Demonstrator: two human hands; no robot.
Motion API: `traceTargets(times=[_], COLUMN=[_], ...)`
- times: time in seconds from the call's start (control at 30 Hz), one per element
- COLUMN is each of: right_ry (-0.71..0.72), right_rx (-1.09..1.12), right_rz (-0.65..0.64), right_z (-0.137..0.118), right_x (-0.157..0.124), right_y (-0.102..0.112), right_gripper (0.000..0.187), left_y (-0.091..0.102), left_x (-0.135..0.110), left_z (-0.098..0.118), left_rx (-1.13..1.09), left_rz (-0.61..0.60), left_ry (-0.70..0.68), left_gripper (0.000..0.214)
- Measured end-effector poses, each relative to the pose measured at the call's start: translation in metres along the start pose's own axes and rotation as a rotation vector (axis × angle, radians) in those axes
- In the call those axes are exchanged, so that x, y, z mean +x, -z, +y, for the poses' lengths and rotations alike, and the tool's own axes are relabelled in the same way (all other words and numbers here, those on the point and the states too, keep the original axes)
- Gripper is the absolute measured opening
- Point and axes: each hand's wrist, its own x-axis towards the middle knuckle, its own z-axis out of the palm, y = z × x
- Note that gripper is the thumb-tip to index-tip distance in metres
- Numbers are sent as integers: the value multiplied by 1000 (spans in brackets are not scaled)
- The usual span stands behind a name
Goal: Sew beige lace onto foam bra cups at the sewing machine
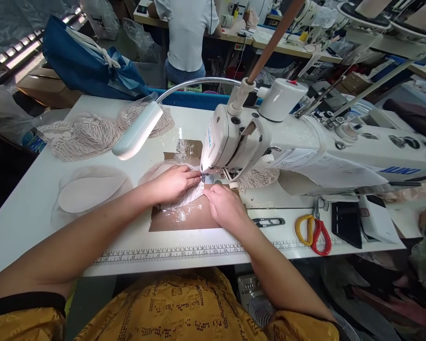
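Note:
My left hand (175,183) lies on a piece of pale lace fabric (190,195) with its fingers pressed together, the fingertips right at the needle of the white sewing machine (305,142). My right hand (224,204) rests palm down on the near edge of the same lace, fingers curled toward the presser foot. The lace sits on a brown taped patch (184,220) of the white table (39,199).
Stacks of lace cups (85,135) and plain foam cups (90,189) lie at the left. A gooseneck lamp (137,131) hangs over the table. Red-and-yellow scissors (314,232) and a thread snip (270,221) lie at the right. Another person (186,38) sits ahead.

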Motion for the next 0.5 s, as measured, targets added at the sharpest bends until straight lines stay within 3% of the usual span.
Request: traceTargets(times=[0.13,0.27,0.5], right_ry=[-2,15,4], right_rx=[-13,-38,-37], right_rz=[42,61,77], right_z=[2,4,7], right_x=[1,-1,5], right_y=[-6,-10,-16], right_gripper=[42,43,48], left_y=[2,4,1], left_x=[1,-4,-4], left_z=[-5,4,-1], left_rx=[38,-67,-75], left_rz=[32,80,52], left_ry=[5,-44,-64], left_gripper=[38,33,38])
